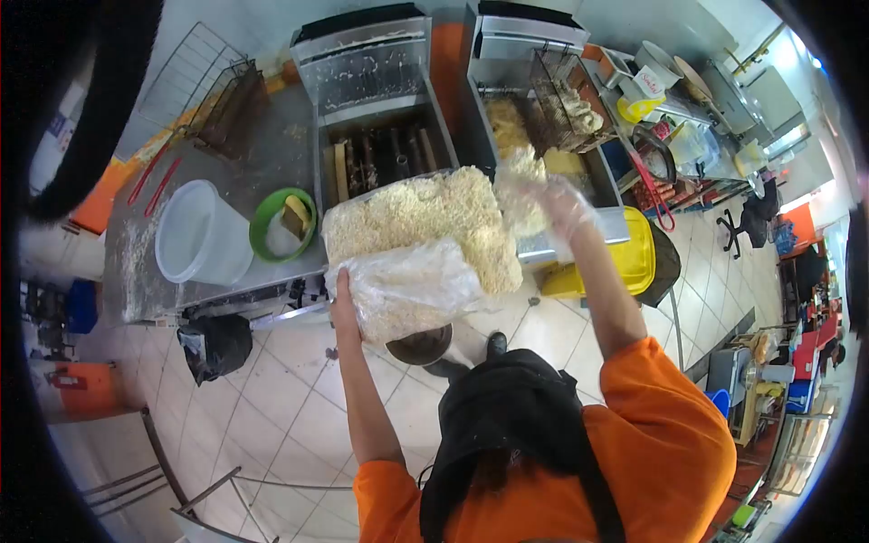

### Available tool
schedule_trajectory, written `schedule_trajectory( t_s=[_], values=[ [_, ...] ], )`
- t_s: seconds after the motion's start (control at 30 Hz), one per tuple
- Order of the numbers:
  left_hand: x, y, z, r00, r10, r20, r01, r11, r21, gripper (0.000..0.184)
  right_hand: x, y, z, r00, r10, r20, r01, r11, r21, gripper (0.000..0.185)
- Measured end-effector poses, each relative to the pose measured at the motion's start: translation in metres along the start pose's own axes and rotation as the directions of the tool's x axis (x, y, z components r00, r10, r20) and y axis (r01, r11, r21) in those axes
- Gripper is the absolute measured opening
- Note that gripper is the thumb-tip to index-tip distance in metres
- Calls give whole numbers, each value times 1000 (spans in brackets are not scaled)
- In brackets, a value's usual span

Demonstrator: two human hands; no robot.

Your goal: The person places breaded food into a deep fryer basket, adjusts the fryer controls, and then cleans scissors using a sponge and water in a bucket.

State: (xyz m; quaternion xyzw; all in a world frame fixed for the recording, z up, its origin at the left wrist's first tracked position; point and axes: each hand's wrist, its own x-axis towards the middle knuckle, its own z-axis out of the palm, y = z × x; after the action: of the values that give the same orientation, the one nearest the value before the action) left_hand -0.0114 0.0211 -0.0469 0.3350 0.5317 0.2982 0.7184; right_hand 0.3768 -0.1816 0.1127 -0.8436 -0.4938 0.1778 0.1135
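In the head view, a wide slab-like load of pale, crumb-covered food [416,213] spans the front of the left fryer, its container hidden. Crumpled clear plastic [412,281] lies over its near side. My left hand [343,303] grips the near left edge, thumb up, with its other fingers hidden underneath. Over the right fryer [597,172], my right hand [566,208], in a clear plastic glove, holds a clump of crumb-covered food [522,185]. Loose pale pieces [509,131] lie in that fryer behind the clump. The left fryer [380,145] shows dark oil and bars.
A white bucket [199,233] and a green bowl [283,224] with a sponge-like block stand on the left counter. A wire basket [570,104] holding pale pieces sits over the right fryer, its red handle [647,185] sticking out. Below stands a yellow bin [634,258].
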Motion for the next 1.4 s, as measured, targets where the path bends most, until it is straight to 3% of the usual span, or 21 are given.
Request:
schedule_trajectory(
  t_s=[0.13, 0.23, 0.33, 0.43, 0.53, 0.6, 0.63, 0.67, 0.7, 0.77, 0.8, 0.83, 0.87, 0.9, 0.93, 1.0, 1.03, 1.07, 1.13, 1.27, 1.4],
  values=[
    [-8, 4, 2, 999, -13, 39, 14, 999, -36, 87, 55, 18, -90, 872, 471, -136, -209, 609, 765, 36],
    [-7, 2, -1, 997, -7, 73, 11, 999, -51, 84, 94, 74, -152, 923, 361, -134, -139, 637, 758, 45],
    [-17, 11, 10, 998, 12, 54, -11, 999, -30, 84, 215, 256, -167, 957, 143, -251, 91, 675, 732, 49],
    [-17, 14, 6, 998, -65, 7, 65, 996, 56, 87, 264, 318, -175, 943, 272, -193, 45, 470, 882, 51],
    [-32, 25, 23, 999, -33, 5, 33, 999, 35, 84, 191, 191, -210, 786, 573, -232, -340, 714, 612, 49],
    [-35, 27, 29, 1000, -13, -2, 13, 1000, 9, 79, 174, 161, -195, 802, 544, -248, -315, 737, 598, 48],
    [-37, 26, 28, 999, -35, -11, 35, 999, 11, 78, 161, 154, -173, 864, 437, -250, -119, 659, 743, 48],
    [-36, 25, 26, 999, -50, -21, 50, 999, 8, 77, 142, 150, -143, 952, 75, -296, 147, 738, 659, 45],
    [-35, 26, 25, 998, -56, -27, 56, 998, 2, 77, 114, 125, -118, 979, -78, -187, 194, 637, 746, 41],
    [-37, 29, 30, 998, -54, -25, 54, 998, -11, 77, 61, 76, -62, 950, -216, 226, -123, 408, 905, 34],
    [-38, 30, 30, 998, -55, -15, 55, 998, -14, 77, 40, 57, -30, 904, -261, 339, -201, 439, 876, 33],
    [-34, 27, 25, 998, -66, -12, 66, 998, -24, 77, 21, 53, 16, 875, -444, 193, 170, 655, 736, 32],
    [-27, 20, 19, 997, -76, -5, 76, 997, -34, 77, 2, 47, 62, 791, -611, 27, 578, 762, 292, 31],
    [-23, 18, 14, 996, -86, 5, 86, 995, -42, 78, -17, 42, 107, 667, -733, -131, 722, 680, -129, 30],
    [-23, 18, 17, 998, -64, 22, 66, 996, -53, 77, -28, 28, 139, 735, -669, -114, 672, 741, -12, 35],
    [-31, 23, 27, 999, -53, 11, 54, 997, -55, 77, -44, -43, 128, 987, -158, 22, 140, 926, 350, 43],
    [-34, 25, 28, 999, -52, 7, 52, 997, -53, 77, -52, -69, 119, 981, 106, 163, -173, 861, 478, 50],
    [-30, 22, 24, 998, -43, 47, 46, 997, -64, 77, -58, -78, 116, 950, 146, 278, -294, 725, 623, 56],
    [-23, 17, 18, 995, -55, 85, 64, 992, -108, 77, -66, -95, 118, 997, 68, 22, -70, 845, 530, 56],
    [-24, 19, 18, 993, -61, 100, 70, 994, -87, 76, -56, -114, 120, 938, 347, -6, -318, 868, 381, 50],
    [-22, 19, 17, 992, -40, 122, 47, 997, -55, 84, -37, -91, 169, 926, 340, -166, -139, 714, 687, 43]
  ],
)
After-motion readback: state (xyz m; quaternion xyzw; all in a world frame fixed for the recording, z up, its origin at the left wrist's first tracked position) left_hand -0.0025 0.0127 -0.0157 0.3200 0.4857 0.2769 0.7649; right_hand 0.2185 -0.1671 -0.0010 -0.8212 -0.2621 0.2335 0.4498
